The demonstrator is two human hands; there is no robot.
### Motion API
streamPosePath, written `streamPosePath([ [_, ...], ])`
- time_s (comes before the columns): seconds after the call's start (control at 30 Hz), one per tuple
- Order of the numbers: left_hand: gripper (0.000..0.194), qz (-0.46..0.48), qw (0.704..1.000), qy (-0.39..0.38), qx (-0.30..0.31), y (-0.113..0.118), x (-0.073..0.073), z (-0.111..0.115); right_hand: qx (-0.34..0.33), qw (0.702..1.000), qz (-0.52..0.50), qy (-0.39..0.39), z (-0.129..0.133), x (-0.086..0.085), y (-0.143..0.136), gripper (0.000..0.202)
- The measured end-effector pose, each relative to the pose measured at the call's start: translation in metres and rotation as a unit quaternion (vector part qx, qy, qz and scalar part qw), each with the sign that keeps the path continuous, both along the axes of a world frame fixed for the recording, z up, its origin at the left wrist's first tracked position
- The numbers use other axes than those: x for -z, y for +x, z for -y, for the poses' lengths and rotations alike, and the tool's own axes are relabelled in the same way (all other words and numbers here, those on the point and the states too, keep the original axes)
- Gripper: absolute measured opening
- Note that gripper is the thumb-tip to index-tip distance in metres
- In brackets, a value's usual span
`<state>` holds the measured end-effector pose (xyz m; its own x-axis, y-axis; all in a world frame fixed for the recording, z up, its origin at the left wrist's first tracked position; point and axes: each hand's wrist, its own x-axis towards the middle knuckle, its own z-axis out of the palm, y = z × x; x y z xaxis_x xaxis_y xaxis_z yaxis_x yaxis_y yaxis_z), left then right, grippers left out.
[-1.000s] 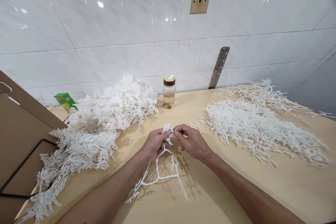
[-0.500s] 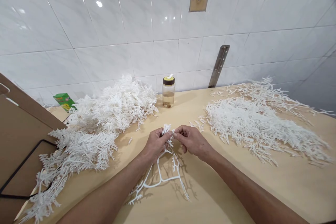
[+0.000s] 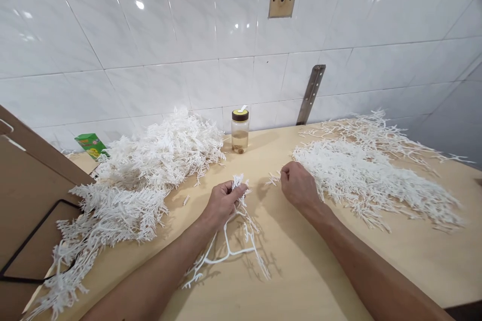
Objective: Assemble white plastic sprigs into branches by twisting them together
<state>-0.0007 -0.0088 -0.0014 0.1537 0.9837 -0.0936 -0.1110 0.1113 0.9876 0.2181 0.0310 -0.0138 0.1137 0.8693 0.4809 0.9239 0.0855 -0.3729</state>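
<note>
My left hand pinches a white branched plastic piece by its top, near the middle of the table. Its thicker stems spread downward over the wood toward me. My right hand is closed, beside the left edge of the right-hand pile of small white sprigs. Small white bits show just left of its fingertips; whether its fingers hold any is hidden. A taller heap of white branched pieces lies on the left.
A lidded jar of liquid stands by the tiled wall. Bare white branches lie at the back right. A green carton and a brown cardboard box are at the left. A metal bracket rises behind the table.
My right hand has left the branched piece and moved right, to the edge of the right-hand pile. My left hand keeps its hold on the piece. The view has shifted slightly.
</note>
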Motion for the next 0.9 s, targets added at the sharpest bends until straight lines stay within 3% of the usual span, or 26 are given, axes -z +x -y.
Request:
streamPosePath([
  [0.1,0.047,0.069,0.997,-0.044,0.015,-0.002,-0.001,-0.003,-0.011,0.997,-0.062,0.038,0.000,-0.005,0.005,0.019],
  [0.17,0.046,0.093,0.994,-0.052,0.023,-0.003,0.001,-0.005,-0.074,0.988,-0.136,0.006,0.007,-0.009,-0.005,0.020],
  [0.3,0.042,0.109,0.992,-0.044,0.044,-0.005,0.002,-0.006,-0.245,0.909,-0.299,-0.154,0.026,-0.015,-0.034,0.028],
  [0.4,0.041,0.108,0.992,-0.043,0.049,-0.005,0.002,-0.006,-0.307,0.865,-0.343,-0.201,0.034,-0.016,-0.047,0.030],
  [0.77,0.045,0.067,0.996,-0.033,0.042,-0.003,0.001,-0.007,-0.306,0.814,-0.435,-0.233,0.035,-0.011,-0.050,0.030],
  [0.9,0.049,0.044,0.998,-0.038,0.024,0.000,-0.004,-0.004,-0.290,0.814,-0.438,-0.248,0.034,-0.005,-0.051,0.032],
])
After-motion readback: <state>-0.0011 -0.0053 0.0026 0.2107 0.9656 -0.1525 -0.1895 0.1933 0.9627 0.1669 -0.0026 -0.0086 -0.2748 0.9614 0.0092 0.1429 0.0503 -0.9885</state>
